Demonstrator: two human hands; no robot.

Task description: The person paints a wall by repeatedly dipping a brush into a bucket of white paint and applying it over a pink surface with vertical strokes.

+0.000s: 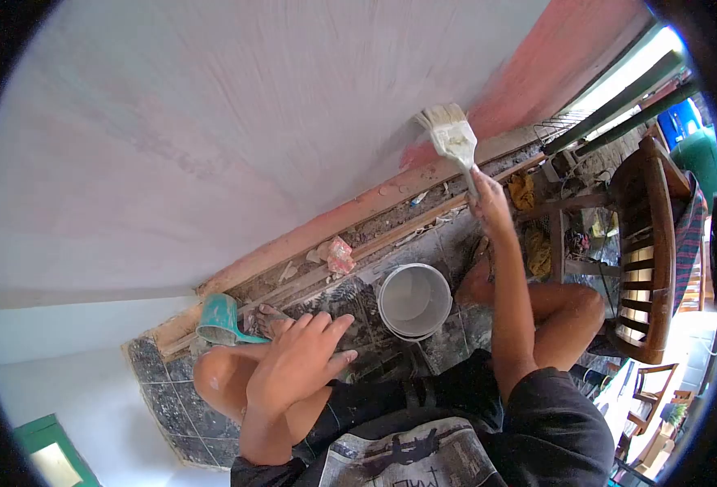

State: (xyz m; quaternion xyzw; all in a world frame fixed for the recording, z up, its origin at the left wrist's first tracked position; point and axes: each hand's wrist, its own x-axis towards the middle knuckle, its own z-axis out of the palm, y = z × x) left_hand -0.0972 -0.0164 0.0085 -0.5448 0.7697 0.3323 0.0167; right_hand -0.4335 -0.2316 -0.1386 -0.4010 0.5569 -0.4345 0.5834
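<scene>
My right hand (489,200) is wrapped round the handle of a wide paint brush (456,140), whose pale bristles touch the wall (293,105) near its lower edge. Whitish streaks cover most of the wall, with pink showing at the right. My left hand (303,357) holds nothing; its fingers are apart above my bent knee. Between my legs on the dark tiled floor stands a white bucket (414,302) with pale liquid inside. A teal dipper (219,318) lies by the wall's corner, left of my left hand.
Debris and a crumpled pink-white scrap (340,255) lie along the wooden strip (411,226) at the wall's foot. To the right stands a wooden chair (650,252) with a checked cloth (689,239). Yellow cloths (522,191) and a green container (699,162) are behind.
</scene>
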